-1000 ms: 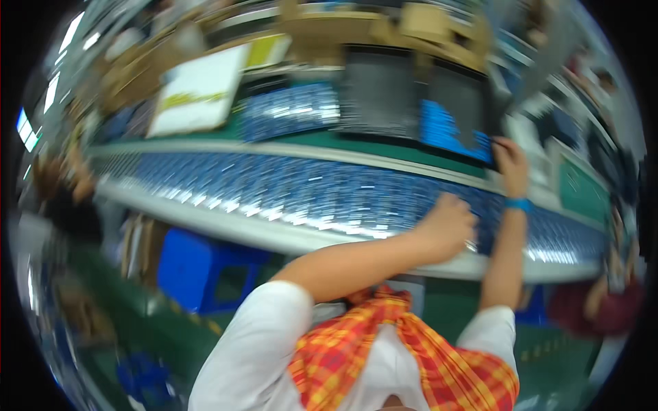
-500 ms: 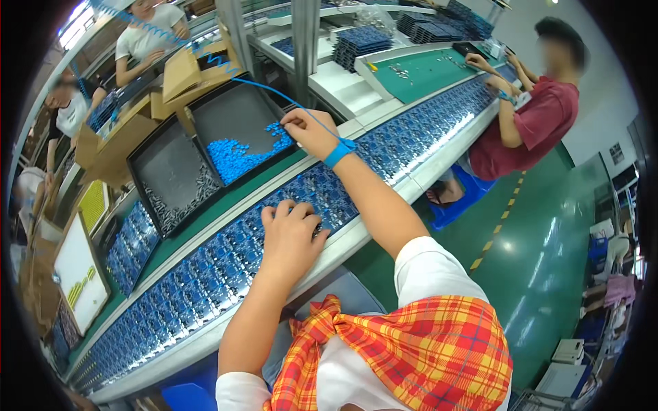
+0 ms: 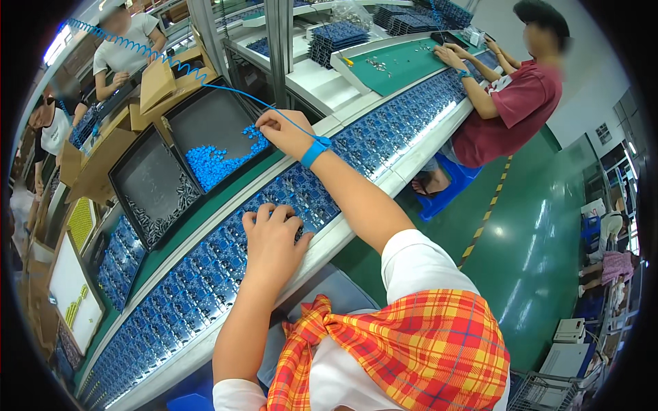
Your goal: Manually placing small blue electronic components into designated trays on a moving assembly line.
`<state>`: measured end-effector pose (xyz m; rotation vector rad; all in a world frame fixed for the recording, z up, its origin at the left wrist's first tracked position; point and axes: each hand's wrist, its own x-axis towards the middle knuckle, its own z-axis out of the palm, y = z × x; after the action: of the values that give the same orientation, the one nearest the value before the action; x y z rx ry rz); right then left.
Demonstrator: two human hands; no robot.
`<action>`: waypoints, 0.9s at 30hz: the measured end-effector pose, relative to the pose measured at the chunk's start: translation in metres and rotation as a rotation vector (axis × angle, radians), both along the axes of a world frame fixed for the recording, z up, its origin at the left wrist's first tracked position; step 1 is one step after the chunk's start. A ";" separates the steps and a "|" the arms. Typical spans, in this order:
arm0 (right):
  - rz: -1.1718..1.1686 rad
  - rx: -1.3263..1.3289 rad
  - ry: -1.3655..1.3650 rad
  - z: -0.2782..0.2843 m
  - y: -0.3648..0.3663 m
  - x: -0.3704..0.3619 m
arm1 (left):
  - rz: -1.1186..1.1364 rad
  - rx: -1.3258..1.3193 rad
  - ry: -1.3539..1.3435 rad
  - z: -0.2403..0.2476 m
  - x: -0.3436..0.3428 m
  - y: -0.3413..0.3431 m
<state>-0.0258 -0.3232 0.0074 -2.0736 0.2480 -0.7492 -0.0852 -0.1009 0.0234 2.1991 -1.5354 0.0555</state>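
My right hand (image 3: 284, 131), with a blue wrist strap (image 3: 316, 151) and cord, is at the near right edge of a black tray. Its fingertips are pinched together beside small blue parts (image 3: 209, 164) heaped in that tray (image 3: 205, 116); whatever lies between them is hidden. Nearer to me, my left hand (image 3: 273, 240) rests over a row of blue circuit boards (image 3: 199, 267), its fingers bent and spread apart. Something dark shows by its thumb, too small to name.
A second black tray (image 3: 140, 171) holds small dark-and-silver parts. Left of it lie a blue board panel (image 3: 123, 260) and a white tray (image 3: 68, 274) with yellow pieces. Cardboard boxes (image 3: 103, 154) stand behind. A co-worker in a red shirt (image 3: 510, 113) sits along the line at right.
The whole view has shifted, so the scene sits further left. My hands keep nearly the same poses over the same spots. The co-worker's strapped hand has moved toward the green surface.
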 end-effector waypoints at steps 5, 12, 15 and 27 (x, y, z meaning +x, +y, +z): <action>0.002 -0.015 0.018 0.001 -0.001 -0.002 | 0.000 0.005 -0.012 -0.001 -0.002 -0.001; 0.001 -0.018 0.021 0.003 0.001 -0.002 | -0.005 -0.017 -0.006 0.000 -0.001 0.000; 0.017 -0.013 -0.009 0.003 0.000 -0.001 | -0.003 -0.046 -0.007 0.002 -0.003 -0.002; 0.006 -0.017 0.021 0.002 0.000 -0.002 | 0.013 -0.090 -0.037 0.002 -0.003 -0.003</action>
<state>-0.0275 -0.3229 0.0090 -2.0984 0.2480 -0.7287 -0.0885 -0.1036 0.0251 2.1485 -1.5089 0.1670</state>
